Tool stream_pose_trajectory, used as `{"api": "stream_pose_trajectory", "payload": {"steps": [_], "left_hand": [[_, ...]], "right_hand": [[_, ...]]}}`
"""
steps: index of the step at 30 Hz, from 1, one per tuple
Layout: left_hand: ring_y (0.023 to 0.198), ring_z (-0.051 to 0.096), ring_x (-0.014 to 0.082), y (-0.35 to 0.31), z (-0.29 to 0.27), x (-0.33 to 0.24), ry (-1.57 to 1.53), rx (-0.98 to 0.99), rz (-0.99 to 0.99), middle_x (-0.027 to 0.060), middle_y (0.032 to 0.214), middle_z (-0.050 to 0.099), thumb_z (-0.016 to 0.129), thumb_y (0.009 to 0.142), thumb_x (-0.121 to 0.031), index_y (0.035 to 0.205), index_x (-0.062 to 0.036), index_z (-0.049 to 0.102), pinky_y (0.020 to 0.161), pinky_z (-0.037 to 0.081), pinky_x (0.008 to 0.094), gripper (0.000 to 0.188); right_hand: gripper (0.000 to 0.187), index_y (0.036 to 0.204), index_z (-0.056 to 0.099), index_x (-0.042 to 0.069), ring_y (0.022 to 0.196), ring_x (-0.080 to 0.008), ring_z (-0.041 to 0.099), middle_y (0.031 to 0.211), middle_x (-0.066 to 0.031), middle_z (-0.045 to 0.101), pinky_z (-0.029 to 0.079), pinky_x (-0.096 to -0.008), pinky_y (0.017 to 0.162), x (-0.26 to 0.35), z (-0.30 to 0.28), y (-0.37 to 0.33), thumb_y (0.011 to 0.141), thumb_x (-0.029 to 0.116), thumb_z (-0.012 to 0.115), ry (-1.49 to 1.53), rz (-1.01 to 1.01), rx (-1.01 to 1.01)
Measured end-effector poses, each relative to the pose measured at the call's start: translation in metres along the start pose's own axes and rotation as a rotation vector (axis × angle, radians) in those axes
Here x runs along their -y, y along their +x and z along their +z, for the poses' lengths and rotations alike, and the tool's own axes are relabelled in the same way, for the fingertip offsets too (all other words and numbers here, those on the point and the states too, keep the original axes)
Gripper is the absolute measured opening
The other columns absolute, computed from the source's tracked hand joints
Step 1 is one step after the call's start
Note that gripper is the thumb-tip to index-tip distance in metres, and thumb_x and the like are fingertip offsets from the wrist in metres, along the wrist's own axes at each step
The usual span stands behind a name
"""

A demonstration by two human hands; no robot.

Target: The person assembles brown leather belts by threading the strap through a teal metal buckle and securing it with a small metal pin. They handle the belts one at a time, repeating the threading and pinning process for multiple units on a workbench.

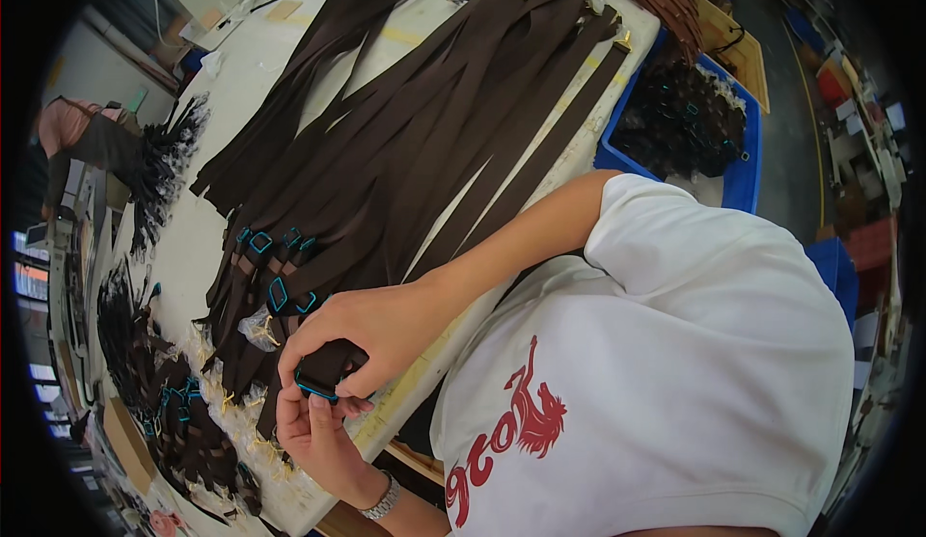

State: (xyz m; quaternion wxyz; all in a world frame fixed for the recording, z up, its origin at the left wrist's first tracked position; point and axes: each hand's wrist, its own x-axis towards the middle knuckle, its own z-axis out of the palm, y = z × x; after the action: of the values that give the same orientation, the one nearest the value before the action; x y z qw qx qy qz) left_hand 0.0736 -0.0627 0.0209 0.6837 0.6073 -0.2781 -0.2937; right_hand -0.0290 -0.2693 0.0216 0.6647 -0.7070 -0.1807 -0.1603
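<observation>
My right hand (371, 330) curls over a dark brown webbing strap (333, 359), thumb and forefinger closed around its folded end. From below, my left hand (320, 443), with a metal watch on the wrist, pinches a blue-edged buckle (314, 389) at that strap. The fingers hide part of the buckle and how the strap runs through it. Just beyond my hands, several more straps with blue-edged buckles (278, 293) lie in a pile. Long brown straps (405, 122) stretch across the table from there, with gold-coloured metal ends at the far side.
A white table (294, 494) carries the straps. Bundled dark straps (193, 441) and clear plastic wrapping (258, 328) lie along its other side. By the near edge, a blue crate (741, 175) holds dark straps. Across the table, another person (87, 137) bends beside black strap bundles.
</observation>
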Motion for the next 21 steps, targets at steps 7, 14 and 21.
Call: {"api": "stream_pose_trajectory", "payload": {"steps": [7,14,21], "left_hand": [[0.056,0.060,0.0121,-0.003,0.013,-0.009,0.050,-0.099,-0.008,0.0116,0.079,0.068,0.061,0.104,-0.008,0.110,0.0072,0.059,0.050,0.055,0.0272,0.016],[0.058,0.054,0.0057,-0.002,0.016,-0.009,-0.443,0.033,-0.263,0.0077,0.086,0.065,0.061,0.106,-0.010,0.121,0.0042,0.057,0.050,0.050,0.0217,0.021],[0.058,0.058,0.0106,-0.001,0.011,-0.008,0.086,0.018,-0.075,0.0070,0.083,0.066,0.065,0.104,-0.008,0.112,0.0059,0.059,0.055,0.056,0.0296,0.017]], "right_hand": [[0.048,0.120,0.066,-0.003,0.095,-0.0268,0.074,0.105,-0.0158,0.075,0.057,-0.0375,0.085,-0.019,0.006,0.002,0.083,0.020,0.086,-0.204,-0.111,-0.113],[0.052,0.125,0.067,-0.002,0.110,-0.0202,0.067,0.116,-0.0100,0.072,0.051,-0.0350,0.097,-0.024,-0.006,-0.003,0.086,0.024,0.088,0.083,0.089,-0.007],[0.051,0.117,0.072,-0.001,0.095,-0.0169,0.070,0.105,-0.0101,0.075,0.054,-0.0318,0.085,-0.016,-0.013,-0.010,0.079,0.026,0.092,0.051,0.059,-0.041]]}}
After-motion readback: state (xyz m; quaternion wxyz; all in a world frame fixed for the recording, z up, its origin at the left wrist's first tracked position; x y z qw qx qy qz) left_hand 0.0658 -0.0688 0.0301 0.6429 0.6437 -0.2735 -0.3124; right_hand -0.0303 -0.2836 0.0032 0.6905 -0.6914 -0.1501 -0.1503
